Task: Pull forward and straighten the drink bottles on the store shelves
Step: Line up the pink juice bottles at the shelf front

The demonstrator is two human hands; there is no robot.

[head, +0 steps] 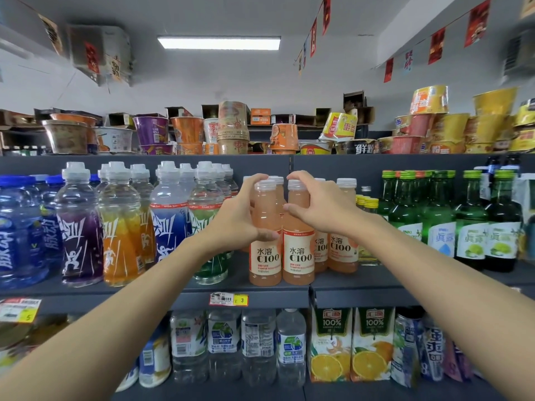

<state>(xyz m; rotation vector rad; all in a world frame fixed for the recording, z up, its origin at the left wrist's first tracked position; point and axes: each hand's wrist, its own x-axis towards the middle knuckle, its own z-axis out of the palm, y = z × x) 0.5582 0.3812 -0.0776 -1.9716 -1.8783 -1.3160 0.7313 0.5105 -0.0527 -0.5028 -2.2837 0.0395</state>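
Note:
Two pink C100 grapefruit bottles stand side by side at the front of the middle shelf (202,287). My left hand (240,212) wraps the left front bottle (265,256), fingers over its white cap and thumb across its body. My right hand (315,208) curls around the right front bottle (299,256), fingers arched over the cap, thumb on the neck. Both bottles stand upright with labels facing out. More pink C100 bottles (343,244) stand behind and to the right, set further back.
Left of my hands stand sport drink bottles (118,227) in purple, orange, blue and green. Green glass bottles (472,224) fill the right. Instant noodle cups (185,131) line the top shelf. Water bottles (257,342) and orange juice cartons (331,342) sit below.

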